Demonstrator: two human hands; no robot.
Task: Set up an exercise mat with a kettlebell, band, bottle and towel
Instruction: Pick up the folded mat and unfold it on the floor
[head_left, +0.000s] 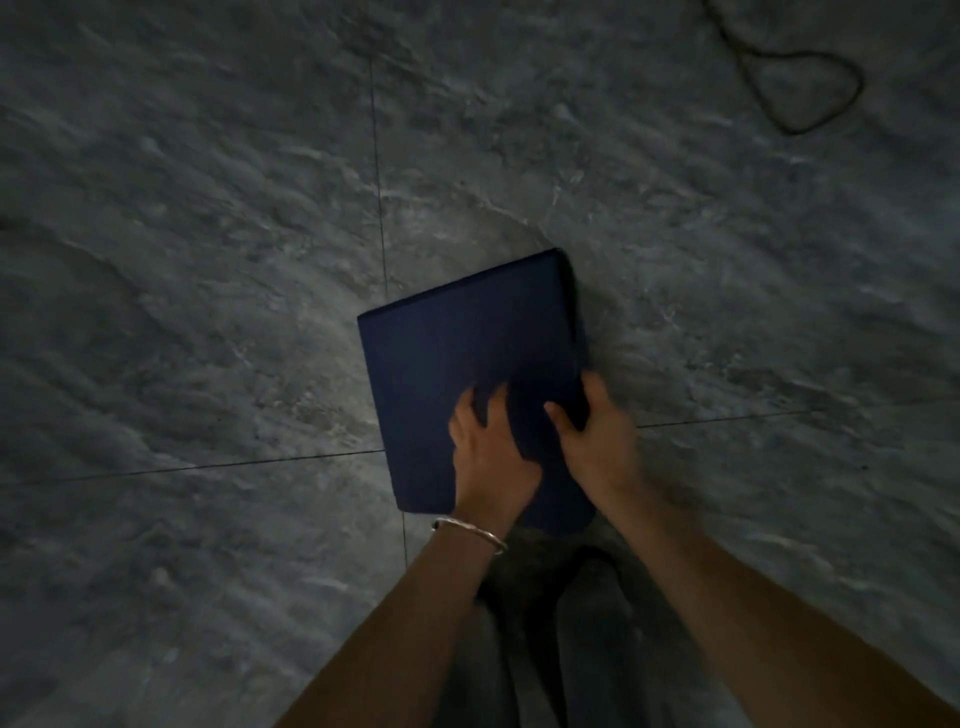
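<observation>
Matt navy mat (457, 338); veined stone floor (208, 208).

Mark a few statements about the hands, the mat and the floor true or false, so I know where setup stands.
1. The left hand and right hand both touch the dark blue mat. True.
2. The mat is spread out at full length. False: it is folded into a compact rectangle.
3. The bracelet is on the right wrist. False: it is on the left wrist.
4. A looped cord lies on the floor, apart from the mat. True.
</observation>
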